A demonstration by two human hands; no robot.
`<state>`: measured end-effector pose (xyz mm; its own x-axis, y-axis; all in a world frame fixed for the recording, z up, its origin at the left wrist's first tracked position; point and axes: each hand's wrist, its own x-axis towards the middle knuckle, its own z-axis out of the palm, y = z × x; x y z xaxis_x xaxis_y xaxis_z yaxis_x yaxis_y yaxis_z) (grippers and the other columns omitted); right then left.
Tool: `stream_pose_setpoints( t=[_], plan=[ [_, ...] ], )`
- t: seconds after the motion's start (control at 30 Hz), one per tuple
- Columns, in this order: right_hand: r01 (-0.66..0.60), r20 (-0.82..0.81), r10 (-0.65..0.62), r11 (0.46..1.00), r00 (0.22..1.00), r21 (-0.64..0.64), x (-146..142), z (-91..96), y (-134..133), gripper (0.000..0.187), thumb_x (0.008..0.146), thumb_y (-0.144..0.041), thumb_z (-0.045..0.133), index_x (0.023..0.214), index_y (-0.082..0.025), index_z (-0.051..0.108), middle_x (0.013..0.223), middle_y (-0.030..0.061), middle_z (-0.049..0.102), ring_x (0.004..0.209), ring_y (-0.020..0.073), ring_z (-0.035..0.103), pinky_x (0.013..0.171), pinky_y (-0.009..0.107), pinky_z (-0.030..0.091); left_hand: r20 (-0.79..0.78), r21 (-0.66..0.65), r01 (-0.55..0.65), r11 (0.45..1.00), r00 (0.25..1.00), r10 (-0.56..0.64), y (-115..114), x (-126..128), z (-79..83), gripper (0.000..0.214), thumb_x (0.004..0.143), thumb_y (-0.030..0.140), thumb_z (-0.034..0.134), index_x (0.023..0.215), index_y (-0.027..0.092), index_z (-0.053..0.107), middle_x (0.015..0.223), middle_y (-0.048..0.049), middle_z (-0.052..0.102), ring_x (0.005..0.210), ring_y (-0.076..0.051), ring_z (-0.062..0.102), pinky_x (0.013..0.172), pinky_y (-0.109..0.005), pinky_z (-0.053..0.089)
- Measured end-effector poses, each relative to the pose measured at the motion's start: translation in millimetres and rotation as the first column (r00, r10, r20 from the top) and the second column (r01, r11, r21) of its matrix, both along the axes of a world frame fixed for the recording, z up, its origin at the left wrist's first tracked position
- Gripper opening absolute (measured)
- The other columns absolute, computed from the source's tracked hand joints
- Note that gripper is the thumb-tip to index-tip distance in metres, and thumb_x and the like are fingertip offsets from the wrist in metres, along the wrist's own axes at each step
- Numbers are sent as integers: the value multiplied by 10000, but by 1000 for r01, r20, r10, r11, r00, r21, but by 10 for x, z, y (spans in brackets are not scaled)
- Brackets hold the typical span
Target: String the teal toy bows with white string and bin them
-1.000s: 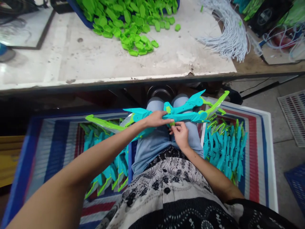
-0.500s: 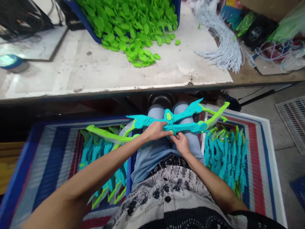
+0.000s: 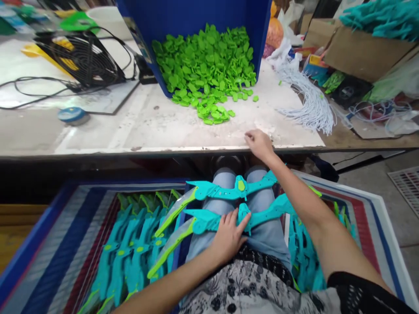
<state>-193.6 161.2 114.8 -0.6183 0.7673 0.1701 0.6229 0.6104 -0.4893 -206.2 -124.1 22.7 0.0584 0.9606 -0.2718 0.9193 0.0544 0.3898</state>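
Observation:
Two teal-and-lime toy bows lie across my lap. The far bow (image 3: 229, 191) has a green button at its middle; the near bow (image 3: 203, 224) sits under my left hand (image 3: 229, 237), whose fingers lie spread on its grip. My right hand (image 3: 260, 143) is raised to the white table's front edge (image 3: 163, 150), fingers curled downward, short of the loose green plastic pieces (image 3: 212, 111). I cannot make out anything in it. A tipped blue bin (image 3: 157, 22) spills more of those green pieces (image 3: 206, 56) onto the table.
Striped woven bags left (image 3: 65, 226) and right (image 3: 366, 218) of my knees hold several more teal bows. On the table are a black fan (image 3: 81, 56), a tape roll (image 3: 70, 114) and a bundle of white cords (image 3: 310, 104). Cardboard boxes (image 3: 363, 52) stand far right.
My right hand left the bow and rose to the table edge. The bows came to rest on my lap under the left hand. The view tilted up, showing more of the table.

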Motion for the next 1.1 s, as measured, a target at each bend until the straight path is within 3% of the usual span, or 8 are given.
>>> stream_pose_setpoints(
  t=[0.07,0.17,0.33,0.53,0.7,0.83,0.97,1.1],
  plan=[
    [29,61,-34,996,998,79,-467,-36,338,326,874,-162,495,1143,-127,676,1192,146,630,1148,279,536,1004,381,409,90,-62,3,998,996,3,-1,-30,7,711,860,275,620,1497,292,303,1495,-185,366,1341,-369,396,1057,-556,360],
    [50,98,-61,993,993,108,-957,-53,597,359,901,-177,462,1206,-126,645,1250,154,586,1207,288,490,1018,383,403,231,-155,-30,988,971,65,53,-126,57,662,905,259,534,1511,239,269,1499,-181,379,1362,-323,393,1099,-516,343],
    [99,217,-109,994,970,56,-1252,-93,639,342,929,-304,456,1132,-118,659,1186,175,627,1152,306,542,928,392,456,333,-244,-86,966,928,167,165,-222,125,642,896,265,540,1495,231,313,1444,-160,453,1327,-316,442,1099,-504,350],
    [112,239,-139,986,961,123,-1135,-101,587,339,943,-207,372,1080,-105,665,1050,182,675,1022,292,606,851,376,459,467,-279,-70,958,862,198,245,-310,205,626,886,293,544,1477,219,351,1410,-145,497,1277,-299,504,1064,-442,405],
    [27,233,-104,950,967,312,-825,-112,630,397,906,-52,294,1067,-47,657,1034,217,650,1040,308,565,877,442,416,519,-289,-79,954,825,225,336,-348,177,668,870,301,552,1484,168,326,1420,-161,505,1274,-298,519,1056,-422,417],
    [-109,289,-15,906,957,410,-506,-203,612,383,896,-44,298,1007,-29,664,1021,225,635,1052,324,523,882,478,385,525,-262,-74,962,826,207,367,-345,147,644,863,313,551,1466,184,363,1414,-146,518,1266,-296,527,1043,-422,427],
    [-292,427,111,874,898,388,-273,-261,530,345,913,-92,345,1090,-25,633,1101,222,624,1101,330,498,897,463,387,533,-286,-94,954,811,240,379,-352,152,603,885,323,505,1459,200,367,1249,-116,641,1115,-281,624,958,-414,477],
    [-325,363,200,888,910,325,-236,-260,649,362,894,-174,462,1213,-52,581,1245,194,581,1166,321,466,940,443,394,545,-348,-188,918,757,361,418,-351,85,590,891,327,478,1430,115,365,1170,-162,667,1079,-281,636,927,-406,485]
  ],
)
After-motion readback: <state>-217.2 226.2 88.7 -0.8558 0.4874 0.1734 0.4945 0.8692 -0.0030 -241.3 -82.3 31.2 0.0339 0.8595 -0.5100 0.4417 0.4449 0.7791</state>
